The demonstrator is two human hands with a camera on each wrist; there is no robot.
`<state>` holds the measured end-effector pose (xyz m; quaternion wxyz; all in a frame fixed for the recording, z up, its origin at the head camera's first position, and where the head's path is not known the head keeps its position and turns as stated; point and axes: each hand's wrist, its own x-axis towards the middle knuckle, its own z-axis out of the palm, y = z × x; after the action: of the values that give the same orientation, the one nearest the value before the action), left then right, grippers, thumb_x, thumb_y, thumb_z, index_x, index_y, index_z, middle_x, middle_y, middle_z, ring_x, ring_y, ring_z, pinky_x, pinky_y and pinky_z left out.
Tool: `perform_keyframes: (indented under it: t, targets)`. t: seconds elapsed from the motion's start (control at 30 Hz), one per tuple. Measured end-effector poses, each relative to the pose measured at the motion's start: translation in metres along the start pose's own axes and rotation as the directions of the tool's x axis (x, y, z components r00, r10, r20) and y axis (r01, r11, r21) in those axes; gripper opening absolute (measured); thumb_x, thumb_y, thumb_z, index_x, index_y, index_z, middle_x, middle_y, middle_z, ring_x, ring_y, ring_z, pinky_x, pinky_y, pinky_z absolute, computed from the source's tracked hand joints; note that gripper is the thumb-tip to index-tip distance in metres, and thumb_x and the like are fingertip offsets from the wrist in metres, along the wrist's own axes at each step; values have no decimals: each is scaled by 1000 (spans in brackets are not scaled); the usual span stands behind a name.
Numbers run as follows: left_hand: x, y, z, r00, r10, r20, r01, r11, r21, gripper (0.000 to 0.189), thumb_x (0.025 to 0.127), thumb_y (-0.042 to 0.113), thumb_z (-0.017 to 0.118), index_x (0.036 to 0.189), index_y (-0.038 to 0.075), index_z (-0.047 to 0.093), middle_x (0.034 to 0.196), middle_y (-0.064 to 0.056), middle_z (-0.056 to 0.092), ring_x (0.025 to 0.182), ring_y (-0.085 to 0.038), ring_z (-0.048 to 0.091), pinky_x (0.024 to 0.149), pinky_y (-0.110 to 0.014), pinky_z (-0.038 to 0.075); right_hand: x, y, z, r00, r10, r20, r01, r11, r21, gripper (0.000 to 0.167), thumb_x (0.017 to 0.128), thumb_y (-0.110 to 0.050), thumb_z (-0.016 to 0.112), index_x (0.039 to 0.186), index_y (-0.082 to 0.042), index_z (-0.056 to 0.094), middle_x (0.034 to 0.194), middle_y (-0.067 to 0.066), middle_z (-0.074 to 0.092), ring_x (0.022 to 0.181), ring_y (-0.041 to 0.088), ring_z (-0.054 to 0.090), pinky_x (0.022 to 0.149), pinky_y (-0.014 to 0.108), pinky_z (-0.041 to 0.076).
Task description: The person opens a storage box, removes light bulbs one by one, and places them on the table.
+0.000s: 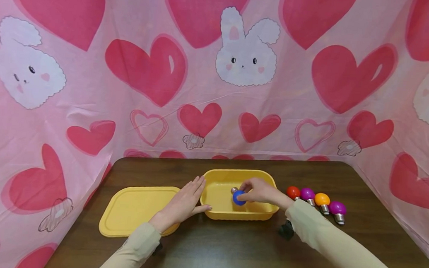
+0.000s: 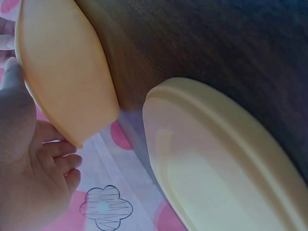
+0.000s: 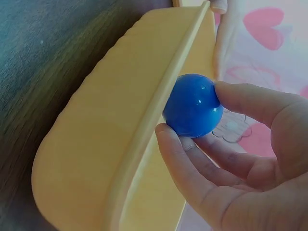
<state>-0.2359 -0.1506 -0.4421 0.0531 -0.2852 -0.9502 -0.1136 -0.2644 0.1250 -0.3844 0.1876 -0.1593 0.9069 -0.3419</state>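
Observation:
A blue light bulb (image 1: 238,197) with a metal screw base is pinched between the thumb and fingers of my right hand (image 1: 258,190), over the inside of a yellow box (image 1: 214,215). In the right wrist view the blue bulb (image 3: 194,106) shows its round glossy globe beside the box rim; its base is hidden there. My left hand (image 1: 185,199) rests against the box's left side with fingers straight and thumb near the front rim. The left wrist view has that hand (image 2: 36,163) along the edge of the box (image 2: 67,72).
The flat yellow lid (image 1: 138,211) lies left of the box, under the left forearm. Right of the box stand bulbs in a row: red (image 1: 293,192), purple (image 1: 307,193), orange (image 1: 322,199) and another purple (image 1: 338,208). Pink heart-patterned cloth (image 1: 239,98) hangs behind the dark wooden table (image 1: 228,251).

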Motion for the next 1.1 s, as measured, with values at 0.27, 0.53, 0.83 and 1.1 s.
perform_keyframes:
  t: [0.27, 0.53, 0.83, 1.1]
  targets:
    - [2, -1, 2, 1000, 6, -5, -6, 1000, -2, 87, 93, 55, 59, 151, -4, 34, 161, -20, 32, 150, -36, 32, 122, -48, 31, -9, 13, -12, 999, -43, -25, 43, 999, 16, 34, 84, -23, 78, 106, 1, 68, 97, 11, 71, 79, 15, 67, 74, 32, 62]
    - [4, -2, 3, 1000, 1, -7, -1, 1000, -7, 88, 93, 56, 59, 152, -4, 32, 162, -19, 30, 150, -36, 31, 123, -48, 29, -21, 25, -27, 998, -11, -56, 10, 1000, -17, 35, 85, -28, 77, 109, -4, 69, 102, 9, 72, 87, 17, 66, 78, 32, 60]
    - [3, -2, 3, 1000, 3, -10, -3, 1000, -13, 88, 93, 55, 59, 152, -4, 32, 161, -20, 30, 149, -37, 32, 123, -49, 30, -42, 39, -47, 995, -13, -95, 10, 999, -34, 39, 86, -34, 75, 113, -7, 68, 105, 7, 71, 95, 19, 61, 84, 39, 57]
    - [3, -2, 3, 1000, -2, -7, 2, 1000, -5, 88, 93, 55, 59, 152, -3, 32, 162, -19, 31, 150, -36, 31, 122, -48, 30, -65, 57, -61, 991, -4, -134, 0, 999, -34, 42, 89, -36, 72, 116, -4, 67, 107, 11, 70, 94, 21, 62, 83, 39, 59]
